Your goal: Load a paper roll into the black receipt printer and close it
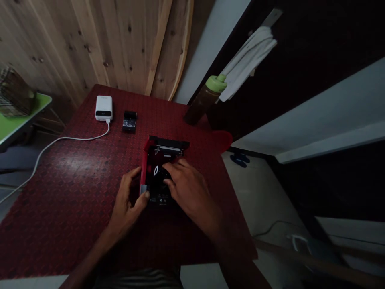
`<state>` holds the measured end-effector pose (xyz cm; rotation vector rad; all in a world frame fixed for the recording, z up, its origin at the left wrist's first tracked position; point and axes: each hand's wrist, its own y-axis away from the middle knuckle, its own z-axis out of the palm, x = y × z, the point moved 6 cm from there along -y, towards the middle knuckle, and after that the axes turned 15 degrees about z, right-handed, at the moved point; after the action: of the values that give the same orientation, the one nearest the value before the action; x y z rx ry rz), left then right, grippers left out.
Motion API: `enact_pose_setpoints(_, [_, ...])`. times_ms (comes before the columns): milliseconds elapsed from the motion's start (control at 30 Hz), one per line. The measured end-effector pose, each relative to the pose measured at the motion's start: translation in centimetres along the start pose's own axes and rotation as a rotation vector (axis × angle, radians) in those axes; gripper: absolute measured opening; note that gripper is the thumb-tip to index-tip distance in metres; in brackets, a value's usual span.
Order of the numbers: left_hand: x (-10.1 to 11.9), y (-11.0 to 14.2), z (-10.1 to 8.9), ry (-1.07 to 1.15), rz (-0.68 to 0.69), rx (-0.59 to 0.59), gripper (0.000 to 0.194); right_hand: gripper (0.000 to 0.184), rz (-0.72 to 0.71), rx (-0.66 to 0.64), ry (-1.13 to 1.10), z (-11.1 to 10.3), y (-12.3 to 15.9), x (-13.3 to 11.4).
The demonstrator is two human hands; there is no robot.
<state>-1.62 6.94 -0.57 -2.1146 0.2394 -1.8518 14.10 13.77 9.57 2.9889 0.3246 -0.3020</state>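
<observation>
A small red and black device, which looks like a label printer, lies on the table with its top open and a dark hollow inside. My left hand holds its left side, the thumb at the front left corner and the fingers along the red edge. Over the open hollow is my right hand, reaching in with thumb and fingertips close together. Something white and ring-shaped shows in the hollow beside those fingertips. What the right fingers grip is too dark to make out. Small printed marks line the device's front edge.
Behind the device, the red patterned table bears a small black object, a white power bank with a white cable, and a brown bottle with a green cap. A red stool stands past the table's right edge.
</observation>
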Motion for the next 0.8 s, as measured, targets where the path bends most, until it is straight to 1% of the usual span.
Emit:
enact_pose_setpoints(100, [-0.1,0.1,0.0,0.0,-0.002,-0.005,0.062,0.022,0.024,-0.011,0.11,-0.2,-0.4,-1.1])
enact_pose_setpoints(267, [0.4,0.1,-0.1,-0.025,0.022,-0.008,0.06,0.025,0.075,-0.111,0.216,0.1,-0.9,-2.1])
enact_pose_setpoints(367, [0.5,0.0,0.0,-0.035,0.026,-0.007,0.06,0.029,0.111,-0.137,0.24,0.3,-1.4,-2.2])
enact_pose_setpoints(467, [0.4,0.0,0.0,-0.028,0.014,-0.004,0.061,0.033,0.111,-0.167,0.248,0.6,-2.2,-2.4])
enact_pose_setpoints(667, [0.6,-0.1,-0.3,-0.04,-0.007,-0.02,0.062,0.028,0.11,-0.266,0.228,1.8,-3.9,-2.0])
enact_pose_setpoints(733, [0.8,-0.2,-0.3,-0.041,-0.008,-0.021,0.062,0.031,0.076,-0.247,0.199,1.9,-3.6,-1.5])
enact_pose_setpoints(800, [0.9,-0.3,-0.4,-0.038,-0.011,-0.019,0.061,0.039,-0.003,-0.175,0.112,1.6,-2.7,-0.9])
